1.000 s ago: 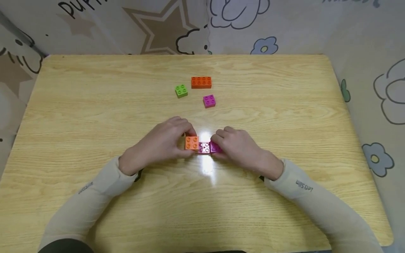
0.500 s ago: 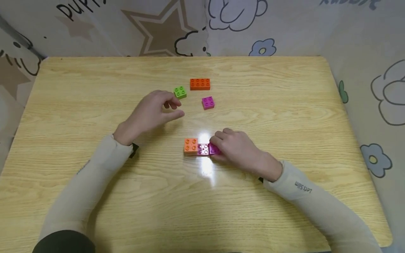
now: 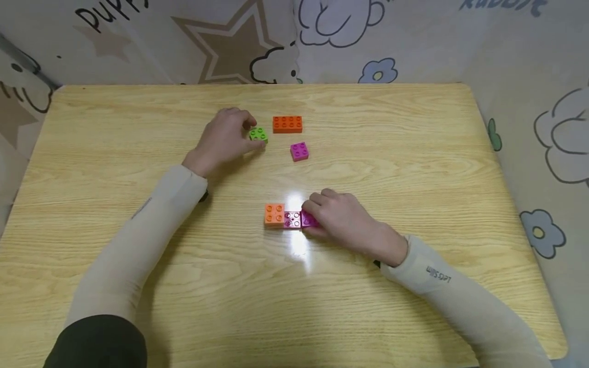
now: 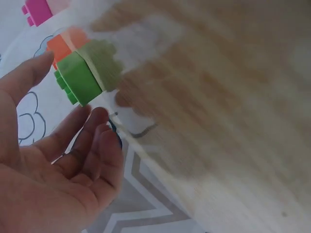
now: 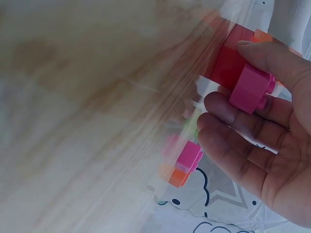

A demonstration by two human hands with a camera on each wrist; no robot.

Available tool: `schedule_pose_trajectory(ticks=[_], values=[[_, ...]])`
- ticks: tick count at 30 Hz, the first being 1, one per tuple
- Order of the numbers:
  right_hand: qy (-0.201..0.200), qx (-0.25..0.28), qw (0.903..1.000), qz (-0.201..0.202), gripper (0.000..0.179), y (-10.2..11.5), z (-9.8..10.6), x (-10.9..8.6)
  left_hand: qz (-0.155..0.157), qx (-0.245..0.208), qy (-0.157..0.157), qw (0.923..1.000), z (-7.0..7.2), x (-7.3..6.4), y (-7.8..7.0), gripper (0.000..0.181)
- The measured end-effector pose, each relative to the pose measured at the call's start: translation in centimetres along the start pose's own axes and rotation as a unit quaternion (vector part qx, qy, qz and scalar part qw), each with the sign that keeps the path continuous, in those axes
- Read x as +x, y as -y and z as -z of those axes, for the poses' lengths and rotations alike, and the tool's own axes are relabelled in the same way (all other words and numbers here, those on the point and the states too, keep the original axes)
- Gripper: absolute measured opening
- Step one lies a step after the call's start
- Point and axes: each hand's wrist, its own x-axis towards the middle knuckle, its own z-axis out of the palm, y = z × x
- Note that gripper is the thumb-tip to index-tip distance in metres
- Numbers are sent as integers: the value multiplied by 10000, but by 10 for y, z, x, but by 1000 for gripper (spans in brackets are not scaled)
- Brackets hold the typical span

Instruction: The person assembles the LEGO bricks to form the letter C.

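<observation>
My left hand (image 3: 226, 134) is at a small green brick (image 3: 258, 135) at the back of the table, thumb in front and fingers behind. In the left wrist view the green brick (image 4: 80, 77) lies between thumb and fingertips, with a gap to the fingers. My right hand (image 3: 345, 217) pinches a magenta brick (image 3: 309, 220) at the right end of a joined row. The right wrist view shows the thumb and fingers about this magenta brick (image 5: 250, 90), beside a red side face (image 5: 228, 63). An orange brick (image 3: 274, 213) forms the left end, with pink studs (image 3: 292, 220) between.
A long red-orange brick (image 3: 287, 124) lies right of the green one at the back. Nearer sits a loose magenta brick (image 3: 299, 151). The wooden table (image 3: 391, 153) meets a patterned wall (image 3: 423, 46) behind it.
My left hand has let go of the orange end of the row and moved away to the back, reaching the green brick. The right hand stays on the magenta brick.
</observation>
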Motion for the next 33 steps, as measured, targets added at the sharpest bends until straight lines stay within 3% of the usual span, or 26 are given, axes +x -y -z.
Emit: schedule_pose_trajectory(ticks=[5,15,25,33], values=[[7,-2,10000,11,37,0,0,0,46,166,218,9996,-2,6,0,56],[-34,18,10000,22,35,0,1,0,-43,302,228,9993,-2,9,-3,42],[35,-10,10000,-33,35,0,2,-1,104,-16,341,9994,7,-7,-13,41],[24,50,10000,-26,37,0,1,-1,-71,-40,485,9988,9,-25,-21,36]])
